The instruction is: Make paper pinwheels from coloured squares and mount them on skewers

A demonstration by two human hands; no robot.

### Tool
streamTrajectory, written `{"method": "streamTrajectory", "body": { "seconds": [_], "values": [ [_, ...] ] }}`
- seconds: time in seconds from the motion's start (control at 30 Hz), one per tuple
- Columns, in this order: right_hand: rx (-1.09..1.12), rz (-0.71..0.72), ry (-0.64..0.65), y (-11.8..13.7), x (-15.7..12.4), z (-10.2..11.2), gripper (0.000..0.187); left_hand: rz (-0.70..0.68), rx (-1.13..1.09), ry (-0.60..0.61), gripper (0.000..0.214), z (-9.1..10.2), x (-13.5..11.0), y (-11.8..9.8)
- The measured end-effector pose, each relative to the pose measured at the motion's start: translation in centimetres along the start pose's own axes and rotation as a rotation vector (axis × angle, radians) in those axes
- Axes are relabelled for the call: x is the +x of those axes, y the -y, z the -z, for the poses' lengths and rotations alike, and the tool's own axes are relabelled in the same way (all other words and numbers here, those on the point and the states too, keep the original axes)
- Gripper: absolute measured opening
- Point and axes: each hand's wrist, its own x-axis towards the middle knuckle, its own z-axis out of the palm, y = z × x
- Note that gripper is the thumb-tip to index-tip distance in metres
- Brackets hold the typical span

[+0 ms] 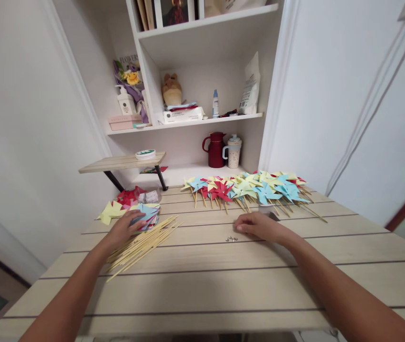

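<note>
Touching paper stack [149, 212] w/ L hand [126, 228]

Nearest: thin sticks [148, 241]. Then metal pieces [234, 240], prob. light, hard, slippery; pinch singly. Just beside: R hand [255, 225], fingers curled; can't tell if holding any. Back left: paper under loosely bent L fingers, grip unclear; prob. light, creases easily, take by edge. Farther: pinwheels [244, 188].

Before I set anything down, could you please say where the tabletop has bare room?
The largest bare patch of tabletop lies in front of the small metal pieces, between the thin sticks and the right forearm. A smaller one separates those pieces from the sticks. Pinwheels crowd the back right; coloured paper, by the left hand, and sticks crowd the left.
</note>
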Motion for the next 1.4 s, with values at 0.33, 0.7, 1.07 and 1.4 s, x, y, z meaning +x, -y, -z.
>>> {"method": "streamTrajectory", "body": {
  "seconds": [0.33, 0.7, 1.07, 1.4],
  "values": [
    [-0.011, 0.024, -0.017, -0.6, 0.3, 0.0, 0.028, -0.004, 0.099, -0.066, 0.041, -0.2, -0.1, -0.1],
    [-0.020, 0.097, -0.153, -1.3, 0.7, 0.0, 0.030, 0.132, 0.250, -0.473, 0.024, 1.8, 0.1, -1.3],
    [0.935, 0.192, -0.278, 5.5, -0.7, -1.6, 0.047, -0.477, 0.272, -1.034, 0.010, -0.8, 1.1, -15.0],
    [1.237, 0.163, -0.131, 5.8, -0.5, -1.9, 0.043, -1.063, 0.382, -0.728, 0.025, -10.2, 1.0, -20.9]
  ]
}}
